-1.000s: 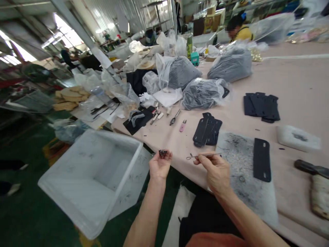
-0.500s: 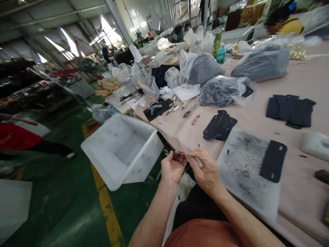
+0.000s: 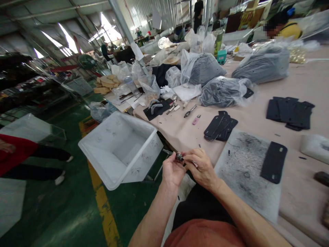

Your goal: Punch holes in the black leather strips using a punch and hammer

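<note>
Both hands met at the table [image 3: 185, 133] edge, the left hand [image 3: 172, 171] pinching a small metal piece [image 3: 179, 157], the right hand [image 3: 203, 168] pinching a thin wire into it. The threading looked begun, not finished. A second before, the hands were apart. The bin [image 3: 120, 149] sat at nine o'clock.

A single head-worn camera looks forward and down from the seated person's eye height, close over the left hand [image 3: 172, 171] and right hand [image 3: 203, 169] at lower centre. It faces along the counter [image 3: 257, 116], which runs off to the upper right, with the green floor [image 3: 64, 206] and a white bin [image 3: 120, 147] at left. The wide lens bends the edges.
</note>
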The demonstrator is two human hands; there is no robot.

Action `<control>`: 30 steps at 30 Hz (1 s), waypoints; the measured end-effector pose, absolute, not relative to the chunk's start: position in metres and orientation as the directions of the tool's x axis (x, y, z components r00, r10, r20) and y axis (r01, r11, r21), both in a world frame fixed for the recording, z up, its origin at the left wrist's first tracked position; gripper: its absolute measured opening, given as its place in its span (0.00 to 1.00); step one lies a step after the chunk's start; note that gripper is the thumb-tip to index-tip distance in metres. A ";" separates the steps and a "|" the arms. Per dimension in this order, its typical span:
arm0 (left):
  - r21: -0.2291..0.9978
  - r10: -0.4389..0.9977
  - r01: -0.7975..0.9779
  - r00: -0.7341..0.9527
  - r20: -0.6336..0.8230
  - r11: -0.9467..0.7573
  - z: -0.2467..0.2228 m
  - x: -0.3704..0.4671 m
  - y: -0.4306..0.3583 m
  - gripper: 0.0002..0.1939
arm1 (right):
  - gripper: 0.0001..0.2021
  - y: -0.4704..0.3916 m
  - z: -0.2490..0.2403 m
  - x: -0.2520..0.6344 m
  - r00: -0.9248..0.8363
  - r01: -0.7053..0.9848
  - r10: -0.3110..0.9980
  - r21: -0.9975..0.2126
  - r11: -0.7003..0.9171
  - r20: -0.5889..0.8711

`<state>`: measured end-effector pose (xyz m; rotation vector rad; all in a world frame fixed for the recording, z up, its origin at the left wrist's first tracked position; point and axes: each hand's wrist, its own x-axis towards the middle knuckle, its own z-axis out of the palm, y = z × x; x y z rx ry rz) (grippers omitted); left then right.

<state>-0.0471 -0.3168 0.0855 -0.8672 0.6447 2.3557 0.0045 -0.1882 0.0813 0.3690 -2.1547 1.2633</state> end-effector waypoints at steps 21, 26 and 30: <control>0.243 0.368 -0.622 -0.686 -0.628 -0.744 0.073 -0.044 -0.338 0.08 | 0.06 -0.203 0.076 -0.008 -0.833 -0.459 0.083 -0.766 0.450 0.547; 0.386 0.203 -0.596 -0.690 -0.695 -0.705 0.078 -0.040 -0.331 0.08 | 0.07 -0.202 0.074 -0.008 -0.835 -0.458 0.049 -0.741 0.491 0.548; 0.570 -0.014 -0.507 -0.739 -0.674 -0.647 0.074 -0.038 -0.325 0.09 | 0.07 -0.205 0.070 -0.006 -0.839 -0.460 0.042 -0.748 0.479 0.543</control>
